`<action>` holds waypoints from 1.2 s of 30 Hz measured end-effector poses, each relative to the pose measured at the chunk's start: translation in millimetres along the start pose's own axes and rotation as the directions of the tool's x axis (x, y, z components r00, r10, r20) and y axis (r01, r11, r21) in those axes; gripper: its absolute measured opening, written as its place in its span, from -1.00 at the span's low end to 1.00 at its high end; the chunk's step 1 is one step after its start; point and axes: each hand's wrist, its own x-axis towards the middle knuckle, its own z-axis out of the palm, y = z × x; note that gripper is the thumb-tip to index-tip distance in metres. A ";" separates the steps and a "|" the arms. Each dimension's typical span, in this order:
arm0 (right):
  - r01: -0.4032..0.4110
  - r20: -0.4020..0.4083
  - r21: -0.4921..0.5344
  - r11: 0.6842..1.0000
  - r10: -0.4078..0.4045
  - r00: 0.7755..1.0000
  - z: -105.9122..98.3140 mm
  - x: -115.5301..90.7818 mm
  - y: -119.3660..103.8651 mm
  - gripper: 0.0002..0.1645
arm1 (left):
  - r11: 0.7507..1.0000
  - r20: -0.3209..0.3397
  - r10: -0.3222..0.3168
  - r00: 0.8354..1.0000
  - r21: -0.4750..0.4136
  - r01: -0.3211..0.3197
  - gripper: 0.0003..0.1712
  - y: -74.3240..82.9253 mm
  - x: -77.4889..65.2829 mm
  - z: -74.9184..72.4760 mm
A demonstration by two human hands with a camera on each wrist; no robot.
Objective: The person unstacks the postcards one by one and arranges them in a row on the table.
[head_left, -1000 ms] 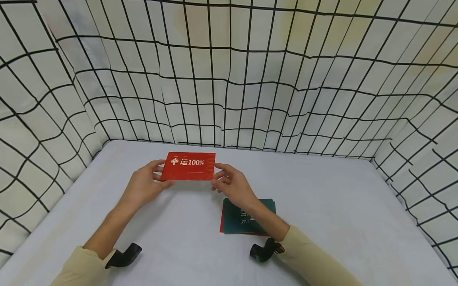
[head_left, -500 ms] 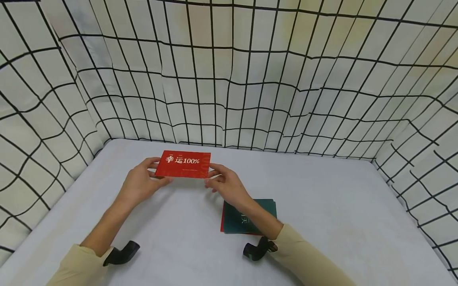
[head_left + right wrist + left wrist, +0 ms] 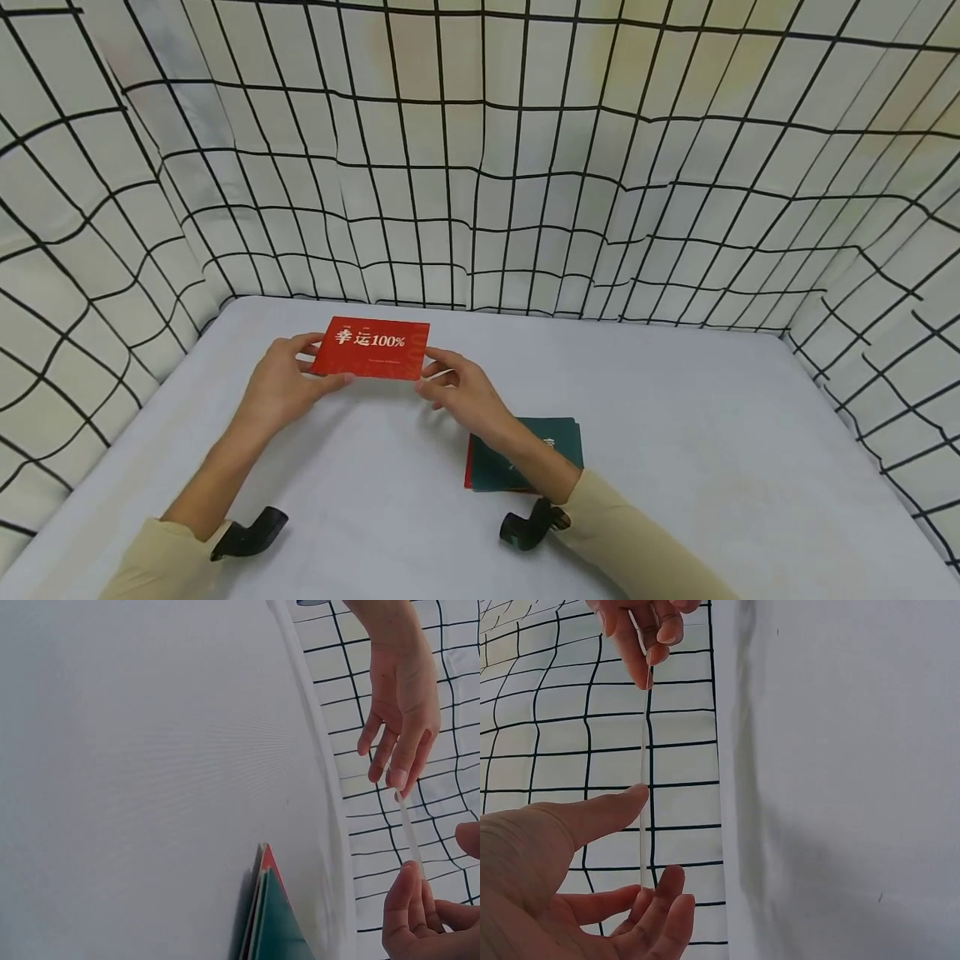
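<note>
A red card with white characters and "100%" is held up above the far left part of the table, its printed face toward the head camera. My left hand grips its left end between thumb and fingers. At the right end, my right hand pinches the lower corner. Both wrist views catch the card nearly edge-on as a thin pale strip. Partly under my right forearm lies a small stack of dark green cards on the table, with red edges showing beneath.
The table has a white cover. Black netting over pale sheeting rises at its back and both sides. A black curved piece is on each sleeve cuff, left and right.
Both hands have shifted left with the red card between them. Their grip on it looks the same, and the green stack stays where it was.
</note>
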 end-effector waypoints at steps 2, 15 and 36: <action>0.004 0.007 0.002 1.000 -0.004 1.000 2.2 0.7 -0.4 -0.23 | 1.000 -0.011 0.001 1.000 0.008 -0.001 0.00 -0.8 -0.8 -0.7; -0.022 0.017 -0.002 1.000 0.022 1.000 13.2 3.0 -6.6 -0.24 | 0.998 -0.015 -0.056 0.998 0.040 0.057 -0.01 -6.9 1.0 -3.5; -0.097 0.059 0.073 0.993 0.093 0.994 34.2 15.9 -8.6 -0.24 | 0.994 -0.050 -0.098 0.994 0.050 0.101 -0.07 -24.0 0.5 -9.2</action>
